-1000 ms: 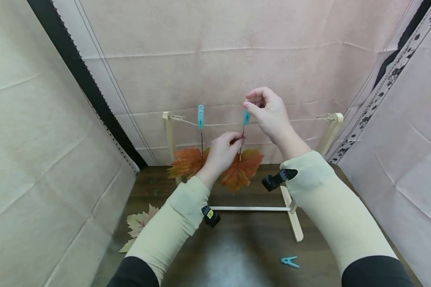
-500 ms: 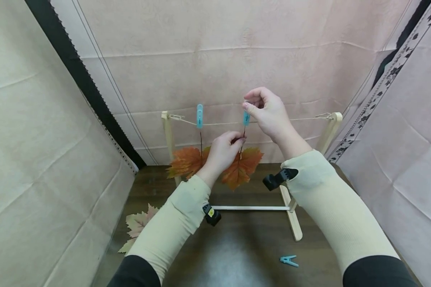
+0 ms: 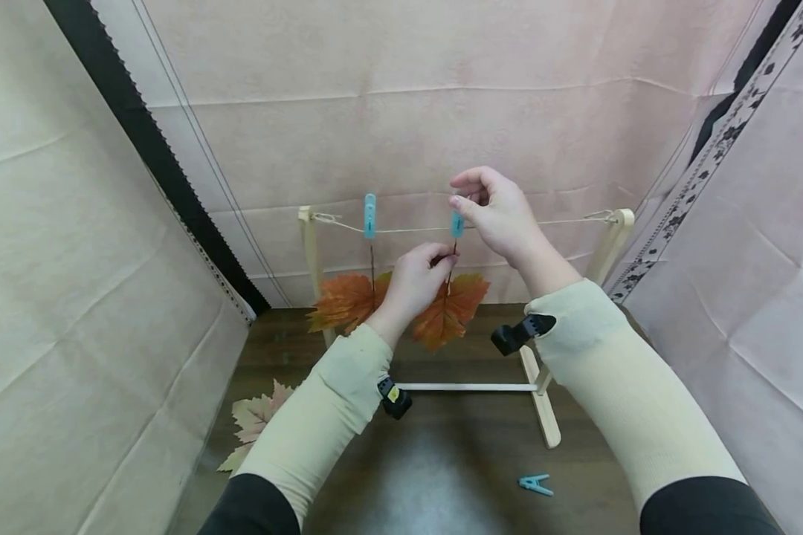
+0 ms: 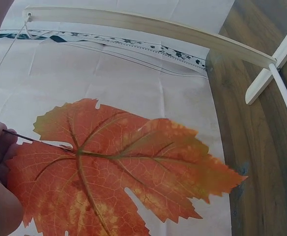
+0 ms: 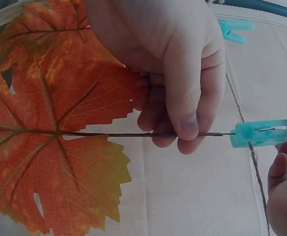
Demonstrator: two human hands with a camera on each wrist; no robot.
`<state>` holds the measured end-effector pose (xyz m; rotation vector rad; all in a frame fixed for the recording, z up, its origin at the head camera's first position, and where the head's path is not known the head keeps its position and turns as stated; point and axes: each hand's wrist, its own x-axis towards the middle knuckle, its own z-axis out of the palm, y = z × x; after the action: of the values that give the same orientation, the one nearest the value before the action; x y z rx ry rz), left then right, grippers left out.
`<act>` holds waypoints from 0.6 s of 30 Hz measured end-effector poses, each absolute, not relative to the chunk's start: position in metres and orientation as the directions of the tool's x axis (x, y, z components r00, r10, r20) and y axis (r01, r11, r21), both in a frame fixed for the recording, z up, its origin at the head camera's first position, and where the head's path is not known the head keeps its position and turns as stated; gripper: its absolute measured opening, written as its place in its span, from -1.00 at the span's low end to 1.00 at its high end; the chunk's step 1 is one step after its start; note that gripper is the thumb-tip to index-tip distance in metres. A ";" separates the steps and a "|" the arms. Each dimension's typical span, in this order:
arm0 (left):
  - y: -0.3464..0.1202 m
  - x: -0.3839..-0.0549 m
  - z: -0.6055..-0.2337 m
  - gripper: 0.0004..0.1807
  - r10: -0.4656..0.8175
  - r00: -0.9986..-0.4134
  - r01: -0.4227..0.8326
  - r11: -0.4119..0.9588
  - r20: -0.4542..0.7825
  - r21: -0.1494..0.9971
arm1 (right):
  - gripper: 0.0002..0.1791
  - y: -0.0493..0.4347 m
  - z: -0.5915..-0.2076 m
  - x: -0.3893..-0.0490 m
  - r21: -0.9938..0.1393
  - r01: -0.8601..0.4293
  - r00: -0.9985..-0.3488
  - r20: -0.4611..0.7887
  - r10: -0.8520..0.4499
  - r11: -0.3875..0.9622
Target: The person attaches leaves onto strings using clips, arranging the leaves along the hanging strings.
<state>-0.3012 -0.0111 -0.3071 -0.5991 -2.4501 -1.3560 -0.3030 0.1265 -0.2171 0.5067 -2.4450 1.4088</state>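
My left hand (image 3: pixel 415 282) pinches the thin dark stem of an orange-red artificial maple leaf (image 3: pixel 451 308) between thumb and fingers. The leaf hangs below that hand and spreads wide in the left wrist view. Just above, my right hand (image 3: pixel 502 215) pinches the upper end of a blue clothespin (image 5: pixel 254 133), which sits across the string (image 3: pixel 408 231). In the right wrist view the stem's tip (image 5: pixel 227 133) reaches the clothespin's mouth. To the left, a second orange leaf (image 3: pixel 344 301) hangs by its stem from another blue clothespin (image 3: pixel 370 215), partly hidden behind my left hand.
A wooden frame with two posts (image 3: pixel 612 245) carries the string; a white rod (image 3: pixel 468 387) joins its feet (image 3: pixel 542 405). One loose blue clothespin (image 3: pixel 535 484) lies on the dark wood table (image 3: pixel 442 461). A pale leaf (image 3: pixel 257 416) lies at left, partly under my forearm.
The right hand and its clothespin have come down very slightly. The left hand keeps its pinch on the stem, almost still, and the whole head view has drifted a little.
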 end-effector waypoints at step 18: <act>-0.014 -0.304 -0.310 -0.78 0.199 -0.883 0.466 0.467 0.425 0.751 | -0.41 0.132 -0.214 -0.299 -0.780 -0.406 -0.914 0.345 -0.215 0.476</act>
<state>-0.3040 -0.0135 -0.3104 -0.5685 -2.4406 -1.3789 -0.2988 0.1322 -0.2142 0.5378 -2.5222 1.4133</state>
